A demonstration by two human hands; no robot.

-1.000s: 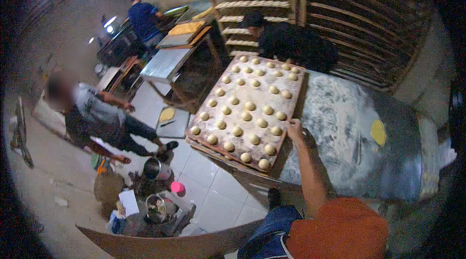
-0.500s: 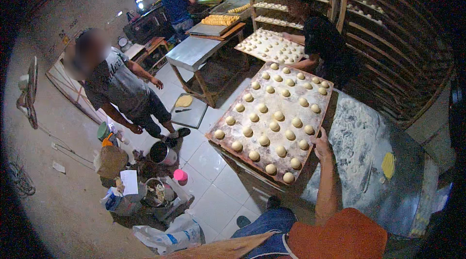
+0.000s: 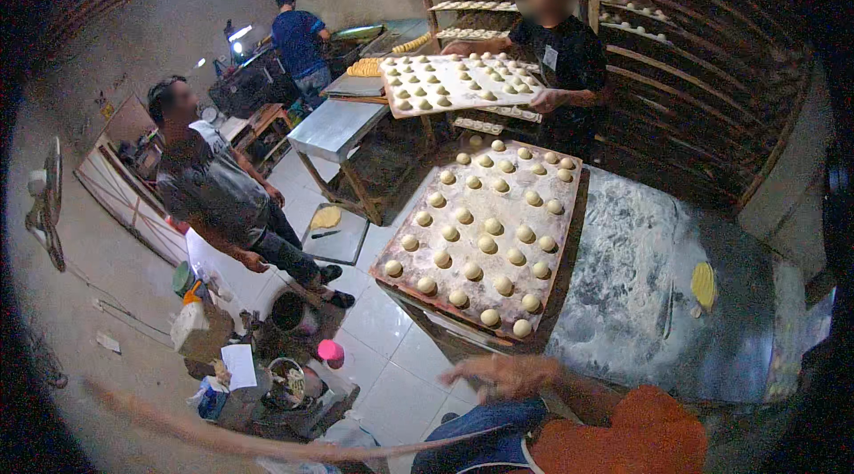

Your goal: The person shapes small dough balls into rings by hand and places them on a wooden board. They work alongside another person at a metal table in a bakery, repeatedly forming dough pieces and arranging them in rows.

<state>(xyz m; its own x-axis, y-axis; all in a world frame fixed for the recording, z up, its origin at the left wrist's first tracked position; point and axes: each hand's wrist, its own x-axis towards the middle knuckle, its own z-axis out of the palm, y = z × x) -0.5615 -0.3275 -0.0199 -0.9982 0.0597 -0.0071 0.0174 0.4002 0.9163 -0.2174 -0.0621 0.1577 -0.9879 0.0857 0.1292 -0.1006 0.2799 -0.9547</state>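
My right hand point(image 3: 505, 374), slightly blurred, is off the board with its fingers stretched leftward; nothing shows in it. It hovers close to the near edge of a floured board point(image 3: 454, 252) bearing rows of round dough balls point(image 3: 492, 225). A long smeared streak, seemingly my left arm point(image 3: 294, 449), sweeps across the lower left; the fingers at its end cannot be made out. Across from me, a co-worker in black point(image 3: 569, 60) holds up a second, white tray of dough balls point(image 3: 463, 93) with both hands, above the far end of the board.
A floured metal table point(image 3: 623, 296) with a flat yellow piece point(image 3: 703, 285) stands at right. Wooden racks point(image 3: 703, 109) line the back. Another person point(image 3: 218, 180) stands at left near buckets and bags; someone in blue point(image 3: 298, 38) works farther back. A pink cup point(image 3: 331, 352) sits on the tiles.
My right hand has let go of the board's right edge and swung down to the left. The blurred arm streak has extended leftward. The co-worker has raised the white tray and moved it left.
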